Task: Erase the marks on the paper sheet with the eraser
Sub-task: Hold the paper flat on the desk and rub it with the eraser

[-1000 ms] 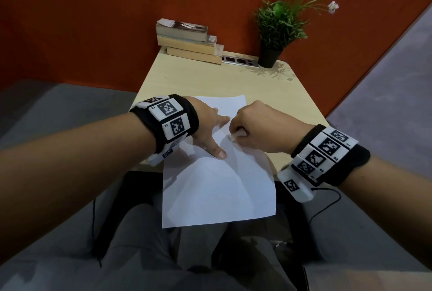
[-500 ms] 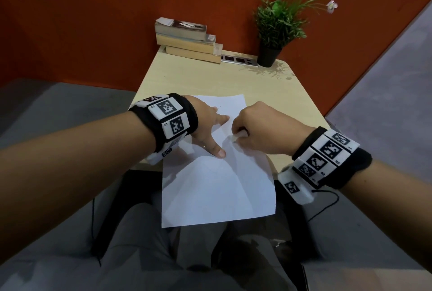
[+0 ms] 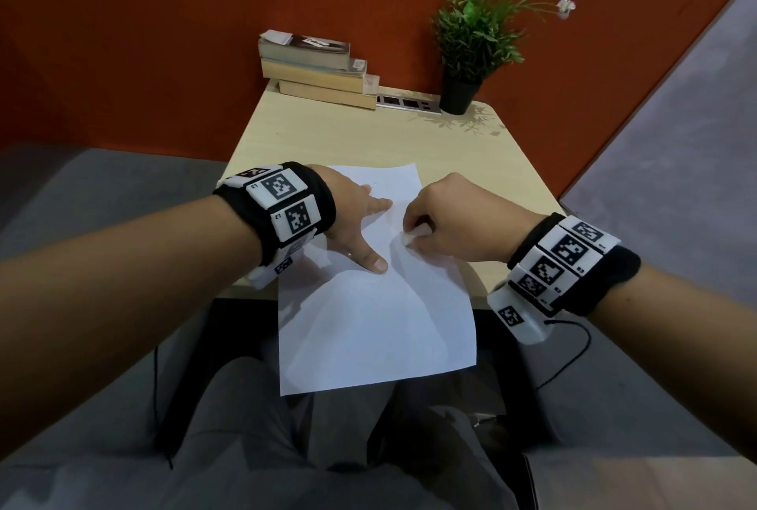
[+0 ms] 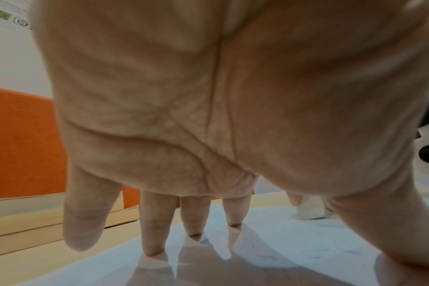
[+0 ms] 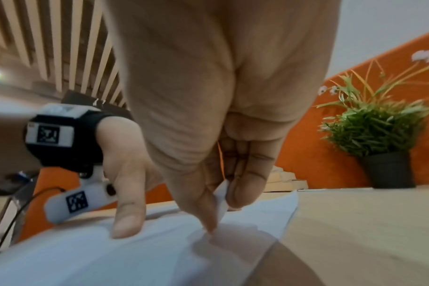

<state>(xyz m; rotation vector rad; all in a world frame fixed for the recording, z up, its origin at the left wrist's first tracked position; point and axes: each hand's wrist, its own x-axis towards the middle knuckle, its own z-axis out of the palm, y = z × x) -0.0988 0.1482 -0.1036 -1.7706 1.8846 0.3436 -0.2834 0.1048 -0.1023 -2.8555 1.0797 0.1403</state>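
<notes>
A white paper sheet [image 3: 368, 317] lies on the small wooden table [image 3: 368, 136], its near half hanging over the front edge. My left hand [image 3: 360, 218] lies flat on the sheet's upper left, fingers [image 4: 154, 232] spread and pressing it down. My right hand [image 3: 442, 218] pinches a small white eraser [image 3: 409, 237] between thumb and fingers, its tip on the paper just right of the left thumb. The eraser [image 4: 309, 210] stands on the sheet in the left wrist view, and shows as a white sliver [image 5: 222, 201] in the right wrist view. Faint marks [image 4: 265, 257] dot the paper.
A stack of books [image 3: 315, 69] sits at the table's back left, a potted plant [image 3: 467, 54] at the back right, a socket strip [image 3: 409, 103] between them. An orange partition [image 3: 164, 38] rises behind. My legs [image 3: 327, 427] are below the hanging paper.
The right hand with the eraser has slid a little back and forth over the same spot on the paper. The left hand has stayed pressed on the sheet.
</notes>
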